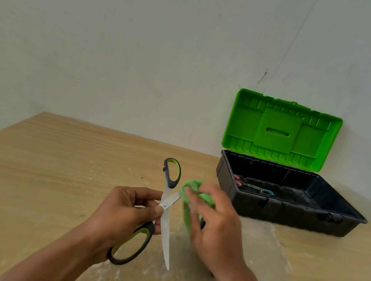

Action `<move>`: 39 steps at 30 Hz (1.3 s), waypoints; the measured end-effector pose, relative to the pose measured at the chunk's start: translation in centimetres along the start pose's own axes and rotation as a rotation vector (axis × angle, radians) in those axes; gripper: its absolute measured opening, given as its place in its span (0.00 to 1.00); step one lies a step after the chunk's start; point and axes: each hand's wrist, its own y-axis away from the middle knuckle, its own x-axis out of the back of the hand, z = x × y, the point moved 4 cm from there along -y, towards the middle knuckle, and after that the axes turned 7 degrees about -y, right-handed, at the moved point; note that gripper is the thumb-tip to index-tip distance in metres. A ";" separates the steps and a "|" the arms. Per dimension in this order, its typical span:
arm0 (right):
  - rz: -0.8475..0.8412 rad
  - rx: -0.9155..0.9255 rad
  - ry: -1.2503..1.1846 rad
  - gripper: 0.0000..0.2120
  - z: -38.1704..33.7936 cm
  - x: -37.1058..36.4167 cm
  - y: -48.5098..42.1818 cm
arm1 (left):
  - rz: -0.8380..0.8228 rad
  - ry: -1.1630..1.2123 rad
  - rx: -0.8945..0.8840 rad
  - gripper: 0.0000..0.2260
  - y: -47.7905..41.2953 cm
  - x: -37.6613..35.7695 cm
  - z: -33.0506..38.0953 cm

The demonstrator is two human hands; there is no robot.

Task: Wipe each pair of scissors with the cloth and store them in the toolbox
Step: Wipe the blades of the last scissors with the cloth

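Note:
Large scissors (164, 223) with black and lime-green handles are spread wide open above the table. My left hand (125, 213) pinches them near the pivot screw, with one handle below my palm. In my right hand (213, 225) is a green cloth (193, 189), wrapped around one blade, which is hidden inside it. The black toolbox (228, 182) stands at the right with its green lid (281, 130) raised. Inside lie red-handled scissors (238, 183) and blue-handled scissors (267, 193).
The wooden table (58, 158) has pale scuffed patches near me. A white wall stands right behind the table and the toolbox. The table's left edge runs diagonally at the far left.

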 end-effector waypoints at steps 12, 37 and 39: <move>-0.005 0.080 0.008 0.16 -0.8 -0.2 0.7 | -0.070 0.050 0.022 0.10 0.4 -0.1 0.4; -0.111 0.033 0.043 0.17 -1.5 -0.8 0.6 | -0.031 -0.134 -0.089 0.11 0.2 0.4 0.4; -0.191 0.102 0.011 0.18 -2.3 -1.4 1.1 | -0.020 -0.141 -0.096 0.10 0.0 0.8 0.3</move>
